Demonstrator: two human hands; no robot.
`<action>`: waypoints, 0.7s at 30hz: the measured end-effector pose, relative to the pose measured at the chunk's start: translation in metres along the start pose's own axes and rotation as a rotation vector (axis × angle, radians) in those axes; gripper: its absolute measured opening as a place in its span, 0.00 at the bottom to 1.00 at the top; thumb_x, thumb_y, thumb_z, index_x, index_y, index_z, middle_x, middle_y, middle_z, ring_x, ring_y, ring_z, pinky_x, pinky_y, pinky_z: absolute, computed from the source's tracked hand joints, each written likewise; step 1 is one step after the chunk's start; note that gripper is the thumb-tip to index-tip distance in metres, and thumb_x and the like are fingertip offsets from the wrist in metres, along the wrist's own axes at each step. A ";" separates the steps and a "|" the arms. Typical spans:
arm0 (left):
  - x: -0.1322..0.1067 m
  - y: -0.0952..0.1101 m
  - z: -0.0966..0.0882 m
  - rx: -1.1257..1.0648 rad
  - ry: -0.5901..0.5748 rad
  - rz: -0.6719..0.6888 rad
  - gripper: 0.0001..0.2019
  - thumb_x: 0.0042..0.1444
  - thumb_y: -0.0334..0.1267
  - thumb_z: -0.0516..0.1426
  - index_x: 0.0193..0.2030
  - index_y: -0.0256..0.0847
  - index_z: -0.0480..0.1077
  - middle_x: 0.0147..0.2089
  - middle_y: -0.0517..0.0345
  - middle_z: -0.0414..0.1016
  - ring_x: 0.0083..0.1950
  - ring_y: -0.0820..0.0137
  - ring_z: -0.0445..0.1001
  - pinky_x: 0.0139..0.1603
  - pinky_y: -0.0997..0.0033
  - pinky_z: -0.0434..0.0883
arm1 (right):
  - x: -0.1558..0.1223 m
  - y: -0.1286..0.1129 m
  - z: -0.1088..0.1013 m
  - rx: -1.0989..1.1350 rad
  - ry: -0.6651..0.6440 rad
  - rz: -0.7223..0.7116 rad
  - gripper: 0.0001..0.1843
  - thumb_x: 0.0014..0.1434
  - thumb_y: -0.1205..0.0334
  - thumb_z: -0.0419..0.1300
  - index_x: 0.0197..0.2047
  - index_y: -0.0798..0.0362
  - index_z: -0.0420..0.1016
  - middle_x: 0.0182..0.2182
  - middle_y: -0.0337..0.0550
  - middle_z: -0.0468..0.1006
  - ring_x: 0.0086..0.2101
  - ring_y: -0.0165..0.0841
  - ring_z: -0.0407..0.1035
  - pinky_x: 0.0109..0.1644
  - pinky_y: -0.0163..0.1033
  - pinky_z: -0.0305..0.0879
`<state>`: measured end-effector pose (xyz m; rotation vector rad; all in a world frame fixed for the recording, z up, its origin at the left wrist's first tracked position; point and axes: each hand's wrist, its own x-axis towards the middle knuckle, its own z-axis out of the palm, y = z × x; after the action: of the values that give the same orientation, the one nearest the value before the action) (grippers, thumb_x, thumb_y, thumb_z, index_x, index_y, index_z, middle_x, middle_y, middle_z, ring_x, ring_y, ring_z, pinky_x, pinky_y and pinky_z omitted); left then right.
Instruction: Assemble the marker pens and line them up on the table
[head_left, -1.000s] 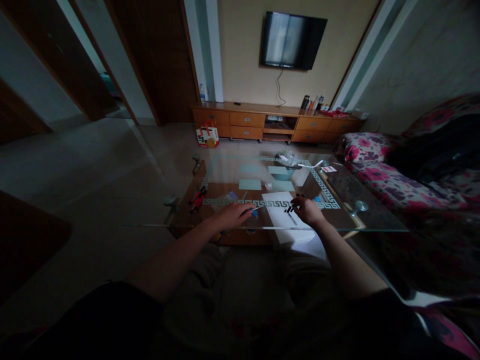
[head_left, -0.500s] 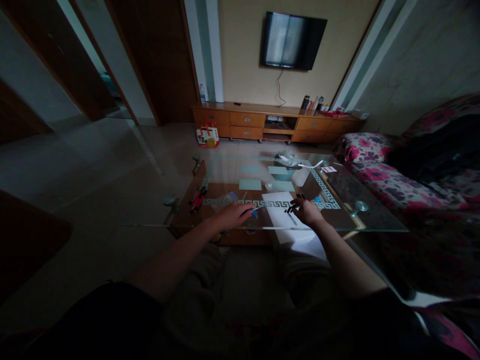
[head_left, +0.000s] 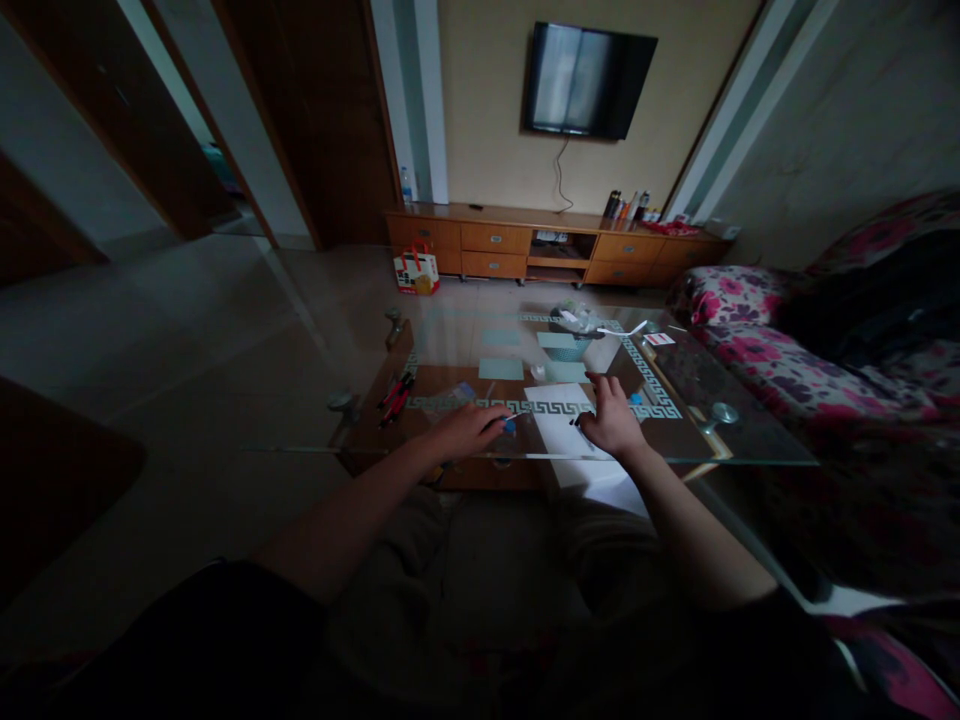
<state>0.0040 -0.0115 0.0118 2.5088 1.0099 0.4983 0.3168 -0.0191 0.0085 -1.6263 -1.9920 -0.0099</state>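
My left hand (head_left: 474,430) is closed in a pinch over the near side of the glass table (head_left: 457,456). A thin pale stick (head_left: 514,415) pokes out from its fingertips. Just beneath it is a small blue piece (head_left: 510,426), too small to name. Above a white sheet (head_left: 551,425), my right hand (head_left: 613,415) is open, with the index finger stretched forward and the other fingers apart. Beside its thumb lie small black pieces (head_left: 575,421), whose kind I cannot make out. The hand covers part of the sheet.
Several red and black pens (head_left: 395,398) lie to the left on the table. Farther back sit a plastic bag (head_left: 577,318) and a red-and-white card (head_left: 660,339). A flowered sofa (head_left: 825,370) flanks the right side. A low cabinet (head_left: 491,238) stands along the far wall.
My right hand has spread its fingers and pushed the index finger forward; before, its fingers were curled down toward the black pieces. The left hand has barely moved.
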 end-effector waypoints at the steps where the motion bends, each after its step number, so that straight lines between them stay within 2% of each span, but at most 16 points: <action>1: 0.000 0.001 0.001 0.005 0.005 -0.013 0.15 0.67 0.41 0.48 0.56 0.47 0.70 0.43 0.56 0.79 0.40 0.68 0.75 0.42 0.70 0.67 | 0.000 -0.009 -0.002 0.052 0.038 -0.021 0.40 0.48 0.71 0.57 0.65 0.56 0.56 0.54 0.56 0.66 0.54 0.48 0.63 0.60 0.51 0.62; 3: 0.001 0.003 0.002 0.001 0.025 -0.054 0.15 0.66 0.41 0.49 0.55 0.47 0.71 0.41 0.56 0.79 0.38 0.68 0.75 0.40 0.71 0.67 | -0.001 -0.027 -0.005 0.170 0.051 -0.070 0.40 0.48 0.74 0.55 0.65 0.53 0.56 0.50 0.52 0.70 0.46 0.43 0.67 0.54 0.48 0.66; 5: 0.004 0.005 0.005 -0.024 0.065 -0.105 0.14 0.65 0.41 0.50 0.54 0.46 0.71 0.39 0.56 0.79 0.38 0.67 0.75 0.39 0.71 0.68 | -0.003 -0.043 -0.005 0.269 -0.006 -0.123 0.40 0.48 0.75 0.53 0.66 0.51 0.55 0.47 0.48 0.73 0.43 0.39 0.68 0.51 0.45 0.68; 7: 0.008 0.008 0.007 -0.063 0.115 -0.151 0.14 0.64 0.41 0.51 0.53 0.44 0.72 0.37 0.56 0.79 0.37 0.67 0.76 0.38 0.72 0.68 | -0.006 -0.057 -0.002 0.323 -0.071 -0.177 0.41 0.49 0.76 0.53 0.67 0.50 0.54 0.48 0.47 0.73 0.43 0.38 0.68 0.51 0.44 0.68; 10: 0.014 0.012 0.009 -0.111 0.190 -0.189 0.14 0.64 0.41 0.50 0.52 0.43 0.71 0.35 0.56 0.79 0.35 0.67 0.76 0.37 0.72 0.69 | -0.009 -0.070 0.005 0.355 -0.152 -0.275 0.44 0.48 0.77 0.53 0.68 0.49 0.54 0.53 0.49 0.71 0.48 0.39 0.67 0.55 0.46 0.66; 12: 0.017 0.013 0.010 -0.124 0.218 -0.197 0.14 0.64 0.40 0.50 0.51 0.43 0.71 0.34 0.56 0.79 0.34 0.68 0.76 0.36 0.73 0.69 | -0.008 -0.075 0.011 0.358 -0.179 -0.309 0.44 0.48 0.78 0.53 0.69 0.50 0.54 0.55 0.50 0.70 0.51 0.40 0.66 0.57 0.47 0.65; 16: 0.019 0.014 0.012 -0.099 0.245 -0.201 0.13 0.63 0.40 0.51 0.50 0.43 0.72 0.34 0.56 0.80 0.35 0.67 0.76 0.36 0.73 0.68 | -0.002 -0.077 0.022 0.349 -0.194 -0.299 0.43 0.49 0.78 0.53 0.69 0.51 0.54 0.54 0.51 0.71 0.50 0.39 0.67 0.57 0.46 0.65; 21: 0.023 0.013 0.017 -0.023 0.240 -0.251 0.14 0.63 0.41 0.51 0.52 0.45 0.72 0.35 0.55 0.79 0.34 0.67 0.76 0.34 0.73 0.67 | 0.005 -0.076 0.029 0.360 -0.155 -0.281 0.41 0.47 0.78 0.53 0.66 0.53 0.59 0.53 0.51 0.72 0.52 0.39 0.66 0.60 0.46 0.63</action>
<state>0.0354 -0.0074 0.0077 2.2960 1.3768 0.7389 0.2354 -0.0243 0.0117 -1.1444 -2.1740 0.3576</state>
